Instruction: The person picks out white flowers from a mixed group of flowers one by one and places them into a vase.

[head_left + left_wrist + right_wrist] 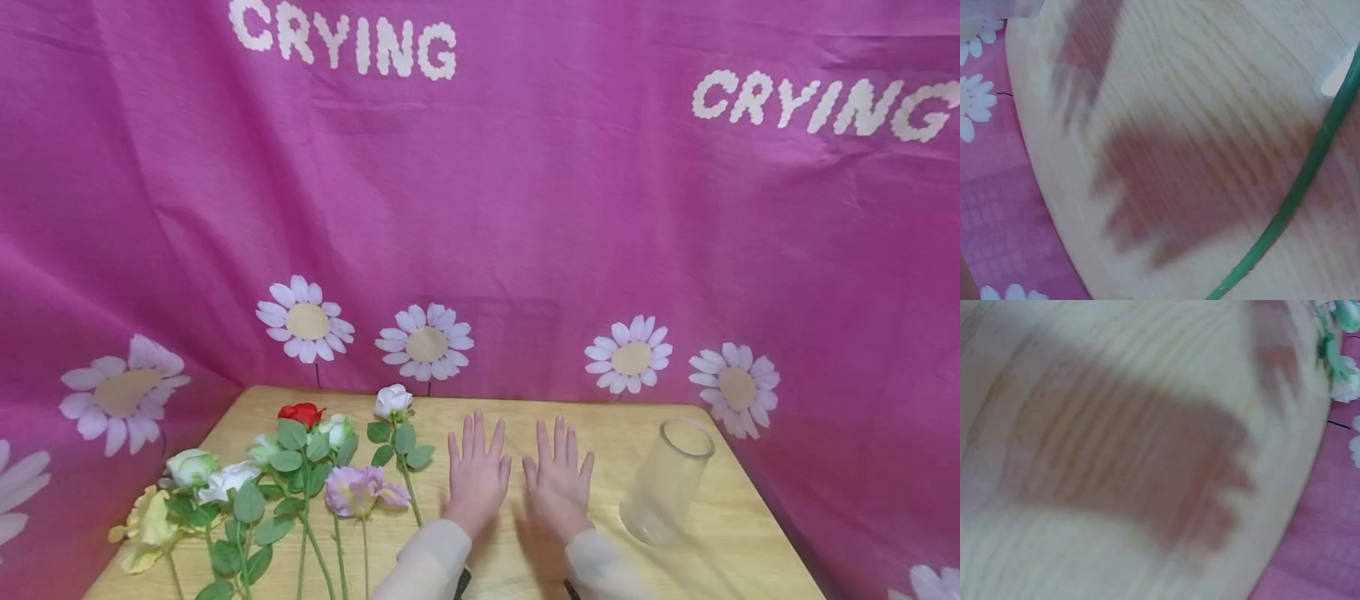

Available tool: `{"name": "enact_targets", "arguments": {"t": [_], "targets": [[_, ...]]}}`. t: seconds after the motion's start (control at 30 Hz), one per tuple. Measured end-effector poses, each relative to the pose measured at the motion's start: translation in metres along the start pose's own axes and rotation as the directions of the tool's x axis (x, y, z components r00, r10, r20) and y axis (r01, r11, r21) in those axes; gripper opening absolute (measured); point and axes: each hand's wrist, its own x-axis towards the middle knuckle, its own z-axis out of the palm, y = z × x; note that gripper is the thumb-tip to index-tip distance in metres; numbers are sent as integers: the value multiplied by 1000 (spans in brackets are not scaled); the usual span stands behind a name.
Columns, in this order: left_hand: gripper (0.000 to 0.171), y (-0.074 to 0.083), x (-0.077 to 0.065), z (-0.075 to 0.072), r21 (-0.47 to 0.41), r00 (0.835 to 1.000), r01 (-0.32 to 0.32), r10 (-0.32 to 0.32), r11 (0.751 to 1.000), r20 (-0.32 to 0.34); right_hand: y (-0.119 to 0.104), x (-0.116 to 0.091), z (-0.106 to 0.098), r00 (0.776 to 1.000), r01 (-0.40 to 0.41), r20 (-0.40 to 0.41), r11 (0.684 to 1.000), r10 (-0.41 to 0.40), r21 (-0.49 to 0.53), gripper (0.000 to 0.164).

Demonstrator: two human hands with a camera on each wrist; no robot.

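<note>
Side by side over the wooden table (pixel 517 417), both hands hold nothing. The left hand (pixel 477 479) has its fingers straight and spread, back facing up. Its neighbour, the right hand (pixel 558 485), lies in the same flat pose. Nearest the left hand is a white rose (pixel 393 402) on a long leafy stem; a green stem (pixel 1285 212) crosses the left wrist view. A clear glass vase (pixel 666 492) stands upright to the right of the right hand. Both wrist views show blurred hand shadows on the wood.
Several artificial flowers lie at the table's left, among them a red rose (pixel 302 414), a purple flower (pixel 356 492) and a yellow flower (pixel 148 527). A magenta cloth (pixel 510 208) with printed daisies hangs behind and around the table.
</note>
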Motion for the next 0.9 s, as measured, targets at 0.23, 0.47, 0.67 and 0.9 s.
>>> {"name": "enact_targets", "arguments": {"t": [0.23, 0.47, 0.67, 0.9], "targets": [[49, -2, 5, -12, -33, 999, 18, -17, 999, 51, 9, 5, -31, 994, -24, -103, 1000, 24, -4, 62], [51, -19, -11, -5, -84, 991, 93, -84, 992, 104, 29, 5, -54, 981, -31, -193, 999, 29, -12, 68], [52, -27, -23, 2, -72, 985, 133, -124, 988, 123, 44, 8, -71, 956, -4, -292, 996, -23, -93, 78], [54, -35, -39, 1, -82, 958, 266, -253, 961, 138, 68, 4, -97, 956, -80, -291, 991, 46, -105, 85]]}}
